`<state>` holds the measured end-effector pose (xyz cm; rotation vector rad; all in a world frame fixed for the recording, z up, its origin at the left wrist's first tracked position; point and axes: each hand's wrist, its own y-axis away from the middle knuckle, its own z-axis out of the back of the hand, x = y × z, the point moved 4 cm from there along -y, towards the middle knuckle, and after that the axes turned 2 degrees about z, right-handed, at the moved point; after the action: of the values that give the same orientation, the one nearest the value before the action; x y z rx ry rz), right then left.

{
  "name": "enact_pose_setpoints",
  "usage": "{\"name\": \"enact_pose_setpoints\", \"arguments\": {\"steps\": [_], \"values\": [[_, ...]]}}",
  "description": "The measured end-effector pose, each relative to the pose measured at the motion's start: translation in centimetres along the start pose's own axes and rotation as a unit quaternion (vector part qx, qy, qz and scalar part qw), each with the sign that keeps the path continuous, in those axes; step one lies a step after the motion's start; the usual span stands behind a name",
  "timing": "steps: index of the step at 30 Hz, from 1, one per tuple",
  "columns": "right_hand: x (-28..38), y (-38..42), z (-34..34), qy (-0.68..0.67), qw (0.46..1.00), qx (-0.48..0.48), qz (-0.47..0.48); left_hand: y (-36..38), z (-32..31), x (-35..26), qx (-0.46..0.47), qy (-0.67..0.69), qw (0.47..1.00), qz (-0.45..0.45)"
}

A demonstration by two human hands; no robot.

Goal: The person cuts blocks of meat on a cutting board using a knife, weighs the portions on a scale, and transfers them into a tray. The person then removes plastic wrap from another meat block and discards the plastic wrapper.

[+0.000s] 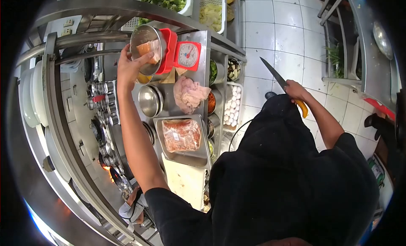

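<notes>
My left hand (130, 70) grips the rim of a round metal bowl (138, 37), thumb inside and fingers outside. An orange-pink piece of fish (151, 50), partly in clear plastic, lies in the bowl by my thumb. The bowl is at the red tray of a kitchen scale (187, 55) with a round dial. My right hand (297, 92) is closed round the yellow handle of a long knife (275, 75), held away from the counter over the floor. Pale pink raw meat (189, 95) lies on the counter below the scale.
A metal tray (182, 157) holds plastic-wrapped red meat (182, 135), with a white cutting board (185, 178) beside it. Stacked metal bowls (149, 100) stand near the tray. Eggs (232, 106) and food containers line the counter's side. A metal shelf rail (84, 37) runs along the left. Another person (134, 210) is at lower left.
</notes>
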<state>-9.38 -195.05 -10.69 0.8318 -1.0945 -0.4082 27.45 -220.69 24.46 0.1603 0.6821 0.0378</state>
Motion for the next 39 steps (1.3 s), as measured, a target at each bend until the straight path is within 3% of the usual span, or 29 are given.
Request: {"name": "enact_pose_setpoints", "arguments": {"steps": [10, 12, 15, 18, 20, 21, 23, 24, 26, 28, 34, 36, 39], "values": [[0.2, 0.5, 0.6, -0.025, 0.999, -0.022, 0.002, -1.2, -0.4, -0.2, -0.016, -0.082, 0.996, -0.013], [-0.5, 0.3, 0.8, -0.022, 1.000, -0.021, 0.002, -1.3, -1.2, -0.2, 0.007, -0.014, 1.000, -0.021], [-1.1, 0.3, 1.5, -0.046, 0.998, -0.035, 0.016, -2.6, -2.2, 1.3, 0.057, -0.015, 0.998, -0.015], [-0.4, 0.9, 2.0, -0.086, 0.993, -0.063, 0.044, -4.3, -2.5, 3.4, -0.015, -0.076, 0.995, -0.065], [0.6, 1.3, 3.0, -0.128, 0.982, -0.131, 0.052, -3.2, -2.0, 3.0, -0.034, -0.022, 0.997, -0.066], [1.6, 2.0, 3.4, -0.146, 0.977, -0.148, 0.049, -2.2, -1.4, 2.5, -0.056, 0.076, 0.995, -0.022], [3.4, 2.9, 4.2, -0.173, 0.963, -0.189, 0.077, -0.2, 0.3, 2.5, -0.092, 0.230, 0.968, 0.045], [3.9, 2.5, 4.6, -0.194, 0.953, -0.208, 0.107, 0.5, 1.5, 3.3, -0.064, 0.285, 0.956, 0.035], [6.0, 3.2, 5.3, -0.235, 0.927, -0.249, 0.152, 3.8, 2.6, 5.0, -0.064, 0.492, 0.868, 0.027], [9.1, 4.4, 5.8, -0.254, 0.916, -0.232, 0.204, 8.3, 3.3, 5.7, -0.058, 0.600, 0.798, 0.009], [20.2, 11.6, 0.9, -0.149, 0.910, -0.134, 0.363, 25.8, 3.3, 13.4, -0.099, 0.758, 0.643, 0.044], [22.5, 14.6, -2.9, -0.104, 0.909, -0.082, 0.395, 32.1, 2.6, 16.4, -0.197, 0.742, 0.632, 0.111], [24.0, 19.5, -10.5, 0.062, 0.905, 0.057, 0.416, 41.3, 0.7, 21.2, -0.242, 0.730, 0.611, 0.189]]}}
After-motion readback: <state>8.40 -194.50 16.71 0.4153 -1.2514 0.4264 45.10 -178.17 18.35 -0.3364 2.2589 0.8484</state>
